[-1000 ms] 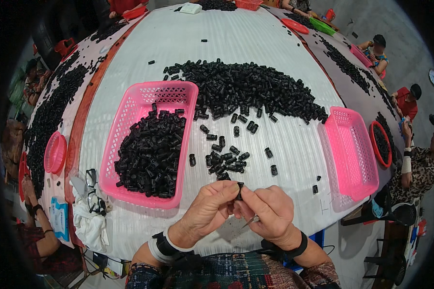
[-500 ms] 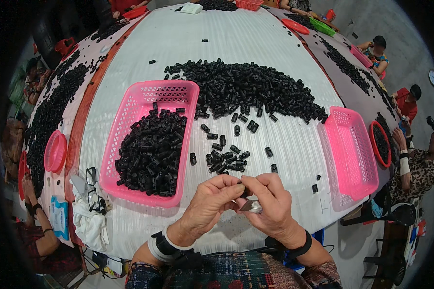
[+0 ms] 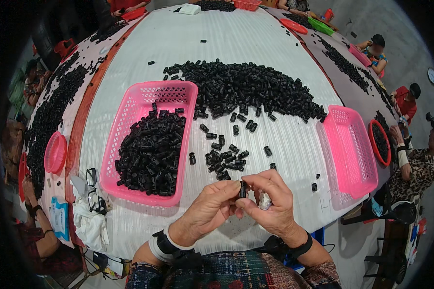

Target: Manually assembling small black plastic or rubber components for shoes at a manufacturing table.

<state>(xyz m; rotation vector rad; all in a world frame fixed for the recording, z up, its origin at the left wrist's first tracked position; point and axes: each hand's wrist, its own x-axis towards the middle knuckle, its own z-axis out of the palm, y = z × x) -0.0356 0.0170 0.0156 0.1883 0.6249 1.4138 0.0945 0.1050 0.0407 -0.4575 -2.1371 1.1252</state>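
Observation:
Between the fingertips of both hands is a small black barrel-shaped plastic piece, seemingly a cord lock, held upright just above the table. My left hand pinches it from the left with thumb and fingers. From the other side my right hand grips it too, and a small whitish wrapped object is tucked in that palm; its kind I cannot make out. Just beyond my hands lies a loose cluster of cord locks. To the left stands a pink basket with many more piled inside.
A long heap of black pieces stretches across the table farther off. At the right edge stands a pink basket. Glasses rest on a white cloth at the left, by a blue packet. Other people sit along neighbouring tables.
My fingers have turned the cord lock so that more of it shows upright. The object in my right palm has rotated, its flat metallic-looking part no longer showing.

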